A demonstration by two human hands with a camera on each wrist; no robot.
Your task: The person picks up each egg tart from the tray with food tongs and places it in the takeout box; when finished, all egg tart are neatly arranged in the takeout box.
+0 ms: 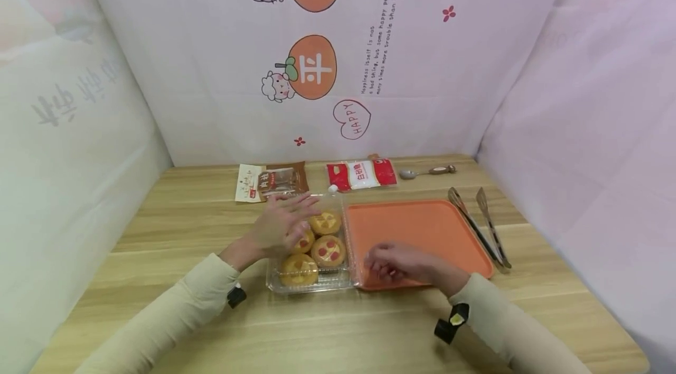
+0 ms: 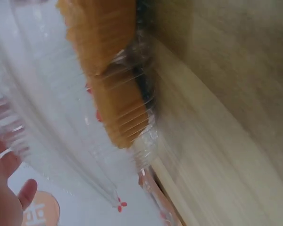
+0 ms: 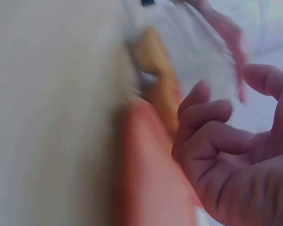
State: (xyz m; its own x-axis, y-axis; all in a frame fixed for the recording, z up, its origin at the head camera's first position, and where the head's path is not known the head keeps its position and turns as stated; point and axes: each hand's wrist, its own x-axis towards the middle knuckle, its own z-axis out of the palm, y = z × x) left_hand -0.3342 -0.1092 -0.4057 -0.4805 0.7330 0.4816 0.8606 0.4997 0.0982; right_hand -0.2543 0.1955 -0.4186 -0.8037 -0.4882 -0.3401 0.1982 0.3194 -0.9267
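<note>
A clear plastic clamshell box [image 1: 330,287] holds several round yellow tarts [image 1: 299,270], some with red pieces on top. Over its left side is my left hand [image 1: 280,224], fingers stretched out. In the left wrist view, the box's clear lid [image 2: 52,117] stands tilted up, and the left fingers show at its ridged edge; firm contact is hard to judge. My right hand [image 1: 398,262] hovers above the left part of an orange tray [image 1: 422,233], just right of the box. Its fingers are loosely bent, the thumb apart, with nothing held.
Behind the box lie a brown and cream packet [image 1: 271,182] and a red and white packet [image 1: 361,174]. A spoon [image 1: 426,172] is at the back right. Tongs [image 1: 488,233] lie along the tray's right side. White printed cloth [image 1: 227,68] walls in the wooden table [image 1: 200,209].
</note>
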